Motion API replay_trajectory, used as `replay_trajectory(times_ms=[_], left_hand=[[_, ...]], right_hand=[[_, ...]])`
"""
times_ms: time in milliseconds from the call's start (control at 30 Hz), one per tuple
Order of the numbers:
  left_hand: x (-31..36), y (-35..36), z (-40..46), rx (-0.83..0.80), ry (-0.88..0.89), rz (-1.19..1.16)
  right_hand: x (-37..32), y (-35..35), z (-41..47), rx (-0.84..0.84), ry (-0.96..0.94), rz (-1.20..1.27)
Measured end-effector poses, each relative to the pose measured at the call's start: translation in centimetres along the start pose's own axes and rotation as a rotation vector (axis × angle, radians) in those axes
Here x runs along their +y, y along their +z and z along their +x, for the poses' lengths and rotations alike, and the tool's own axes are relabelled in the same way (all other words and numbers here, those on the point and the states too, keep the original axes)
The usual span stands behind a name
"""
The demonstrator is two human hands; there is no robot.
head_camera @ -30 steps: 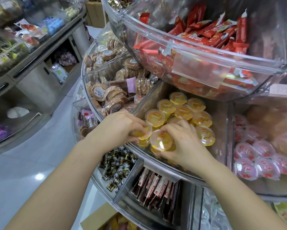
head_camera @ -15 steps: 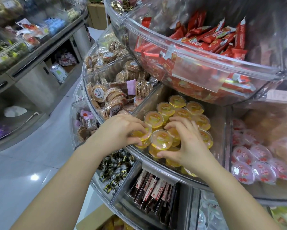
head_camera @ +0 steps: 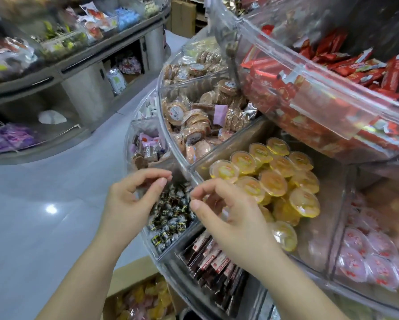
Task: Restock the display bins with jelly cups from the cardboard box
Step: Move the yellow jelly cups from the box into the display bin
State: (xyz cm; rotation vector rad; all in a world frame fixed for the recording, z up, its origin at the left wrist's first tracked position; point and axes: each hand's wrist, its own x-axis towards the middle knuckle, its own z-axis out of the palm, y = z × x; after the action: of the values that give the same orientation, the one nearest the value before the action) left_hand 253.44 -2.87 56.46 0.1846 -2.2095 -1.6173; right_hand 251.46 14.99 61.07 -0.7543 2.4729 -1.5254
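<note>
i see my left hand (head_camera: pixel 127 202) and right hand (head_camera: pixel 235 218) loosely curled and holding nothing at lower centre, in front of the bin rim (head_camera: pixel 184 167). the yellow jelly cups (head_camera: pixel 272 181) sit heaped in the bin (head_camera: pixel 318 241) right of centre, biscuits (head_camera: pixel 193 121) above left and red bars (head_camera: pixel 346 65) upper right. the box (head_camera: pixel 133 273) peeks in at the bottom edge.

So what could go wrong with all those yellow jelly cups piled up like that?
1. The yellow jelly cups are heaped unevenly, some tilted, so adding more might send a few sliding over the bin's clear front wall.
2. The left hand and right hand hang empty outside the bin, above the bins below; reaching down to the cardboard box could knock the rim and shake the pile.
</note>
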Motion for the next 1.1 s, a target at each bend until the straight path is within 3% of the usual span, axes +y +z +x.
replay_trajectory(times_ms=[133,233,333,433,667,800,900,967,1033,1100], left_hand=[[-4.8,-5.3,-6.3,0.287,-0.296,-0.113],[-10.7,-8.5,-12.6,0.423,-0.522,-0.094],[-17.9,-10.4,-19.3,0.483,-0.737,-0.071],[-25.5,-10.5,-25.9,0.441,-0.927,-0.032],[-45.0,-5.4,-36.1,0.136,-1.266,0.018],[-55.9,-1.9,-37.0,0.028,-1.276,0.071],[-62.2,0.8,-34.9,-0.013,-1.122,0.185],[-65.5,3.0,-33.0,0.000,-1.073,0.212],[-67.9,5.3,-31.3,-0.003,-1.124,0.247],[-69.4,7.4,-30.3,0.068,-1.217,0.244]], right_hand=[[0.1,8.9,-1.0,-0.376,-0.012,0.006],[2.7,16.5,-2.8,-0.625,0.121,0.019],[8.1,24.1,-5.4,-0.806,0.300,-0.044],[16.2,31.3,-8.7,-0.963,0.465,-0.198],[37.9,43.6,-14.4,-1.045,0.740,-0.566],[46.8,49.0,-14.2,-0.937,0.629,-0.627],[52.4,52.1,-13.3,-0.902,0.522,-0.703],[55.4,53.5,-13.0,-0.955,0.568,-0.760],[57.8,54.6,-12.9,-0.968,0.592,-0.851],[59.4,55.5,-13.0,-0.880,0.466,-0.983]])
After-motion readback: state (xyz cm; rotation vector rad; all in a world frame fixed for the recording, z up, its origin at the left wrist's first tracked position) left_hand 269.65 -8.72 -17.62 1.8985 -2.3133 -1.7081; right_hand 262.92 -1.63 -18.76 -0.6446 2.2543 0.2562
